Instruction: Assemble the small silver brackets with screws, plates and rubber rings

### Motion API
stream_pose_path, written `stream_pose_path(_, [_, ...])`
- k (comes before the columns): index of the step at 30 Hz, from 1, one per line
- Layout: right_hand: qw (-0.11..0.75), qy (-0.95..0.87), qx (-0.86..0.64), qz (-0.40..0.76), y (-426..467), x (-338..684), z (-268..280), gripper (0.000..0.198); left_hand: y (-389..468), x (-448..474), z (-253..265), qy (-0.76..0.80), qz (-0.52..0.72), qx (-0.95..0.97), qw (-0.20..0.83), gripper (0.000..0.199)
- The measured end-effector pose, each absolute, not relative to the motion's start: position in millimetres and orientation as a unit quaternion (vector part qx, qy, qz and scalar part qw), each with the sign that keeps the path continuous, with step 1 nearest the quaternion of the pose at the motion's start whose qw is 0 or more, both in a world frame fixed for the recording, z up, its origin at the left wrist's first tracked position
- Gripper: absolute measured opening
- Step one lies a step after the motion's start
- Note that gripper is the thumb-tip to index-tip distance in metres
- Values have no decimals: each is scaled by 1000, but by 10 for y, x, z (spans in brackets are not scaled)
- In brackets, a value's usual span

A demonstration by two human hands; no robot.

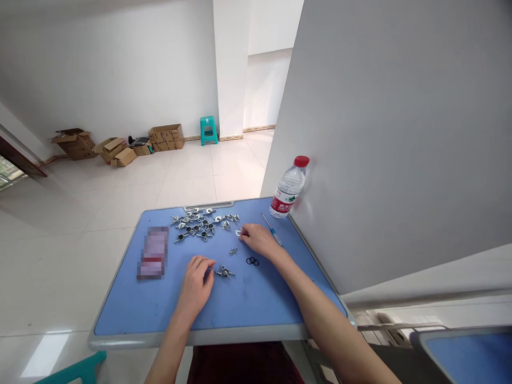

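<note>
My left hand [197, 278] rests low over the blue table, its fingers curled around the left stem of a small metal fitting [225, 272] with projecting pins. The fitting's rest lies on the tabletop. Farther out, my right hand [258, 238] pinches a small flat metal plate [238, 232] at its edge; the fingers hide part of it. Several similar metal fittings [196, 228], some with dark round centres, lie in a loose group at the back left. Between my hands are a cluster of tiny metal pieces [233, 251] and several black rubber rings [252, 261].
A screwdriver [272, 231] lies beyond my right hand. At the back right corner stands a water bottle [288, 189] beside a grey partition [392, 133]. A blurred purple item [153, 253] lies at left on the blue table [132, 314]. Cardboard boxes [167, 137] and a teal stool [208, 130] are beyond.
</note>
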State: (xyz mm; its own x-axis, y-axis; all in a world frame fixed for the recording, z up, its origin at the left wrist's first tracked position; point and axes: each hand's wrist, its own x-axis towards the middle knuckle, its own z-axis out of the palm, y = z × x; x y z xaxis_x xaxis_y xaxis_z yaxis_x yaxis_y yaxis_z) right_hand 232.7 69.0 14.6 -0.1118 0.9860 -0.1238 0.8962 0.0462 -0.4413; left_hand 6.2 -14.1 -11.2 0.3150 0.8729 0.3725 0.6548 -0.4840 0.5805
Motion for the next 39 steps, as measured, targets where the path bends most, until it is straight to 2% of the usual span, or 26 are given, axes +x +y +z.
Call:
stream_pose_path(6, [132, -706, -663, 210, 679, 2464, 199, 15, -140, 51, -123, 480, 342, 792, 160, 21])
stream_pose_path(12, [121, -710, -657, 224, 634, 2515, 253, 20, -139, 44, -143, 480, 338, 792, 168, 22])
stream_pose_path(18, [121, -706, -654, 242, 630, 2452, 232, 9, -135, 51, -137, 482, 335, 793, 166, 22])
stream_pose_path(23, [179, -693, -645, 269, 625, 2468, 218, 7, -137, 55, -123, 483, 336, 793, 157, 22])
stream_pose_path(27, [257, -674, -607, 334, 561, 2430, 243, 6, -162, 58, -85, 479, 361, 784, 160, 19])
stream_pose_path(31, [315, -663, -523, 432, 409, 2237, 223, 22, -206, 63, -43, 477, 386, 771, 170, 18])
stream_pose_path(33, [380, -603, -453, 535, 327, 2114, 181, 29, -220, 70, -35, 468, 381, 777, 179, 19])
stream_pose_path(35, [399, -572, -428, 575, 260, 2009, 134, 30, -224, 80, -38, 457, 369, 788, 186, 19])
stream_pose_path(39, [372, -571, -413, 604, 175, 1909, 85, 26, -208, 97, -45, 452, 359, 796, 183, 25])
